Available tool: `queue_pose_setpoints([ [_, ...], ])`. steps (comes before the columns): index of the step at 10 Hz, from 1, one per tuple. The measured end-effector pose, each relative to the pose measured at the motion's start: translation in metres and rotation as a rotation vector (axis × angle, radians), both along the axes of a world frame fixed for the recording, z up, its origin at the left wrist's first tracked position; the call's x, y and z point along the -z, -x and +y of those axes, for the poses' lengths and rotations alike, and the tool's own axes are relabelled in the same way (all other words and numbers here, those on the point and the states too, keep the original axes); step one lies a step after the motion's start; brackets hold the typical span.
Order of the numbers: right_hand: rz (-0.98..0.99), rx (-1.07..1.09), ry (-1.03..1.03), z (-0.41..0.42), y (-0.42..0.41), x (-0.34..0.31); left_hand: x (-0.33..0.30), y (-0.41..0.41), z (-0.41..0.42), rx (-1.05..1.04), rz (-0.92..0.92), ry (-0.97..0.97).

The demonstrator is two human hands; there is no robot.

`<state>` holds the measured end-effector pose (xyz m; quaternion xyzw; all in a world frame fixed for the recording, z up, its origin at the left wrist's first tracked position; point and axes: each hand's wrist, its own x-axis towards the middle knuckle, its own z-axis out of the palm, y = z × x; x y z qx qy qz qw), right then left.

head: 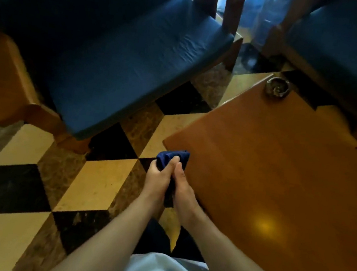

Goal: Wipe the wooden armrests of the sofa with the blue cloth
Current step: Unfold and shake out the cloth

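Note:
A bunched blue cloth (173,157) is held between both hands in front of me, above the tiled floor at the corner of a wooden table. My left hand (157,179) grips it from the left and my right hand (182,187) grips it from the right, the two pressed close together. The sofa chair with a blue cushion (124,58) stands ahead at the left. Its near wooden armrest (8,79) runs down the left side; the far armrest (231,2) shows at the top. Neither hand touches the wood.
A glossy wooden coffee table (280,184) fills the right, with a small ashtray (277,87) at its far corner. A second blue-cushioned seat (350,44) stands at the top right. Chequered floor tiles (28,183) lie at the left.

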<state>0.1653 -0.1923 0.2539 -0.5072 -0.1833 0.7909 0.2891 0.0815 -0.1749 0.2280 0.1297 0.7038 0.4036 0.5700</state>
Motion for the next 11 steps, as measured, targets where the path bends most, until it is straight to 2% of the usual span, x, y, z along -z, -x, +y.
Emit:
queue_pose_setpoints([
  [1,-0.010,-0.031,-0.107,0.026,-0.023,0.006,0.006,0.008,0.027,-0.015,-0.106,-0.035],
  [2,-0.356,0.130,-0.143,0.068,-0.055,0.024,0.012,0.030,0.071,0.094,-0.186,0.011],
  [3,-0.456,0.212,-0.107,0.087,-0.067,0.050,0.017,0.045,0.102,0.223,-0.313,0.087],
  [4,-0.035,0.180,0.181,0.106,-0.061,0.081,0.036,0.067,0.147,0.431,-0.418,0.186],
  [5,0.055,0.185,0.227,0.113,-0.049,0.102,0.060,0.079,0.176,0.602,-0.457,0.231],
  [6,-0.093,0.463,0.231,0.124,-0.023,0.150,0.116,0.090,0.224,0.918,-0.255,0.243],
  [7,-0.268,0.568,0.183,0.133,-0.008,0.183,0.153,0.089,0.249,1.079,-0.079,0.191],
  [8,-0.508,0.680,0.117,0.138,0.008,0.228,0.205,0.079,0.268,1.193,0.053,0.085],
  [9,-0.537,0.760,0.141,0.136,0.020,0.255,0.238,0.078,0.271,1.204,0.201,0.073],
  [10,-0.643,0.798,0.344,0.127,0.044,0.277,0.261,0.091,0.267,1.357,0.555,0.168],
  [11,-0.747,0.776,0.445,0.114,0.049,0.279,0.259,0.108,0.260,1.418,0.686,0.179],
])
